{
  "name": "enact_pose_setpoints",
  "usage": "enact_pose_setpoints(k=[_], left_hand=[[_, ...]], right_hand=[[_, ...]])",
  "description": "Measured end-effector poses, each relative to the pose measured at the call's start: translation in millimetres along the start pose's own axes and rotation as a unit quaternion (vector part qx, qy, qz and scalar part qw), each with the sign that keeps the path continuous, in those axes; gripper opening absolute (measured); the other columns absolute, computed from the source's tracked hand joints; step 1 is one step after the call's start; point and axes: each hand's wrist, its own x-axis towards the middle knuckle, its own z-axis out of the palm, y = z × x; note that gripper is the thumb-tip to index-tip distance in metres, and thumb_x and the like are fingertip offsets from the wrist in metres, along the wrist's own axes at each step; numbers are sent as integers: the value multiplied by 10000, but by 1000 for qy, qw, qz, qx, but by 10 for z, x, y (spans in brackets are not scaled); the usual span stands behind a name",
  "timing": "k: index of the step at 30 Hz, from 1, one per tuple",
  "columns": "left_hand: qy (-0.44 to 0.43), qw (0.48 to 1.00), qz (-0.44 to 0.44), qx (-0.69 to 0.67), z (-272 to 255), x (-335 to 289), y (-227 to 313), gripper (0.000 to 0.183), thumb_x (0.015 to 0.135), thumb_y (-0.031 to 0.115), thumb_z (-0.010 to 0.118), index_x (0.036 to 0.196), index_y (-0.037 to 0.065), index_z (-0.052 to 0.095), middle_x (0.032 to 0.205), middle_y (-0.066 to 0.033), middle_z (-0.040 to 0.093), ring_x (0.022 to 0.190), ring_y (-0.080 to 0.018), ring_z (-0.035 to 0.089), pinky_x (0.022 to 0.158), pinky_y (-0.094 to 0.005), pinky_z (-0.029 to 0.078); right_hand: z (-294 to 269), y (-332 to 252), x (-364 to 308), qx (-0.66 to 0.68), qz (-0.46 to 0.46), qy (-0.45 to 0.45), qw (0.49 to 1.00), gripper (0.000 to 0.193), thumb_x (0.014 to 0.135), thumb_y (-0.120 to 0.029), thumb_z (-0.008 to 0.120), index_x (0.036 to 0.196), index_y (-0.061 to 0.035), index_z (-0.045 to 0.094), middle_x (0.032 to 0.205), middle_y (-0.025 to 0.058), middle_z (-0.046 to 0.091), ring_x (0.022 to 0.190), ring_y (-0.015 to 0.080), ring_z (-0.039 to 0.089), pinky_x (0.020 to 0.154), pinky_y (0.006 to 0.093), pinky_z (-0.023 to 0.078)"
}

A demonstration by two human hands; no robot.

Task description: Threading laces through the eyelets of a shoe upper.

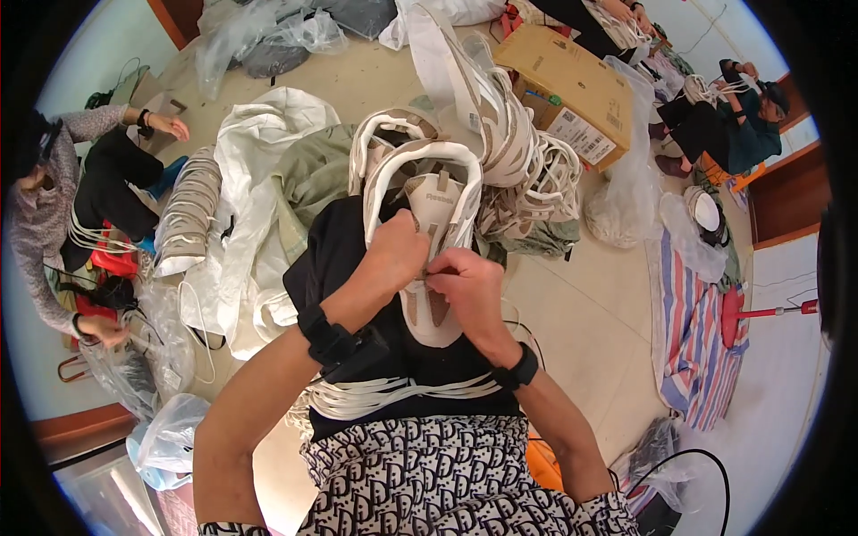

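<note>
A beige and white sneaker upper (436, 201) lies over my lap, its toe toward me and its tongue standing up in the opening. My left hand (393, 255) is closed on the upper's left side beside the tongue, its fingertips partly hidden. Just to the right, my right hand (469, 286) pinches at the lacing area above the toe; what sits between those fingertips is too small to make out. Another upper (366, 147) rests directly behind this one. Across my thighs, close to my waist, lies a bundle of white shoelaces (402, 395).
Stacked uppers (527, 170) stand beyond my knees near a cardboard box (576, 85). On the left are a white sack (255, 152), nested uppers (189, 210) and a seated person (54, 205). Another person (746, 121) sits far right, above a striped sheet (693, 339).
</note>
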Motion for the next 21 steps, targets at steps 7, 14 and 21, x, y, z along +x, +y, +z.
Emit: enact_pose_setpoints(k=[7,14,21], left_hand=[[-31,970,-62,-234,-16,-1,-31,202,749,92,497,916,-22,501,800,-79,506,689,-142,484,587,-289,403],[-77,953,-99,-275,4,25,44,139,757,131,516,822,14,479,727,-46,469,614,-130,453,525,-297,381],[-141,954,-116,-240,-108,29,60,179,776,188,521,840,26,480,718,-40,464,625,-126,455,531,-306,385]], right_hand=[[0,-56,42,61,49,-8,997,114,649,10,637,762,3,620,677,53,600,562,115,540,507,239,433],[7,-101,90,-254,-351,9,901,105,616,-74,596,716,-44,584,714,70,537,649,220,506,570,320,421],[101,-204,120,-453,-450,-116,761,117,581,-103,566,646,-6,561,610,88,515,588,223,510,507,325,418]])
